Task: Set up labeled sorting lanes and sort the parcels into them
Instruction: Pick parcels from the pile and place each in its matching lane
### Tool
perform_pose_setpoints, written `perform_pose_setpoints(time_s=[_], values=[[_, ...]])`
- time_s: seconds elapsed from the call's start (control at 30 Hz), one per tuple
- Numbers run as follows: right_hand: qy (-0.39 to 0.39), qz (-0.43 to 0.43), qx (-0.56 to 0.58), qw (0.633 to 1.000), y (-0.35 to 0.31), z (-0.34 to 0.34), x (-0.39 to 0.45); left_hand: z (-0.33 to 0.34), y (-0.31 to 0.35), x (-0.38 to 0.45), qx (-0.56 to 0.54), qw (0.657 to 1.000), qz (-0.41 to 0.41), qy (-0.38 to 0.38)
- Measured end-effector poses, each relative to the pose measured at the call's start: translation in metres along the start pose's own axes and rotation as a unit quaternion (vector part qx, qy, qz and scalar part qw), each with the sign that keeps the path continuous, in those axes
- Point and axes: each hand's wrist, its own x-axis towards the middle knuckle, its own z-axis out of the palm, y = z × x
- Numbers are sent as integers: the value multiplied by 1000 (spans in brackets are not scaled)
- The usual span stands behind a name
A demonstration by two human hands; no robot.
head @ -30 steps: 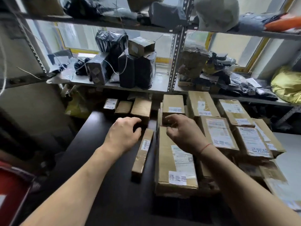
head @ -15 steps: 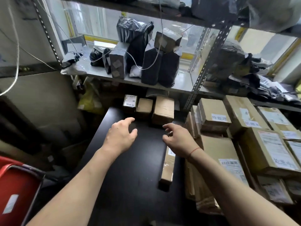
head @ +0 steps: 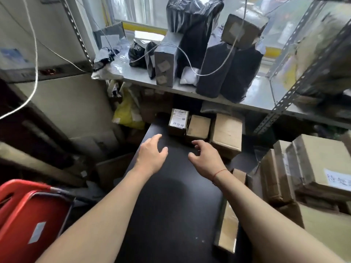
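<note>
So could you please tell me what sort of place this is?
Probably a parcel sorting or storage room: labelled cardboard boxes stacked at the right, black-wrapped parcels on a metal shelf, and a dark table with small boxes.

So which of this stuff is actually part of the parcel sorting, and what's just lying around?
Part of the job:
- three small boxes at the far end of the black table
- long flat box
- stacked cartons
- both hands, empty: left, right

Lying about:
- red crate
- loose cables
- yellow bag

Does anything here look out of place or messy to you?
Yes: a long flat box lies half off the right edge of the black table, tilted, and loose white cables drape across the wrapped parcels on the shelf.
</note>
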Motion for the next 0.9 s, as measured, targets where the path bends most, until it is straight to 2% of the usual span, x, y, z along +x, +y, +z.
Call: perform_pose_setpoints(time_s=[0.2,0.5,0.67,0.77,0.9], values=[[-5,23,-8,1000,-13,29,79,30,-25,86,-74,995,-61,24],[22,55,-61,996,-7,65,185,87,-36,185,-95,992,-74,-32],[14,65,-77,995,3,80,209,97,-45,209,-80,992,-70,-62],[25,81,-65,994,10,88,210,102,-51,210,-103,988,-51,-100],[26,98,-24,995,13,89,206,100,-49,201,-149,983,-48,-97]])
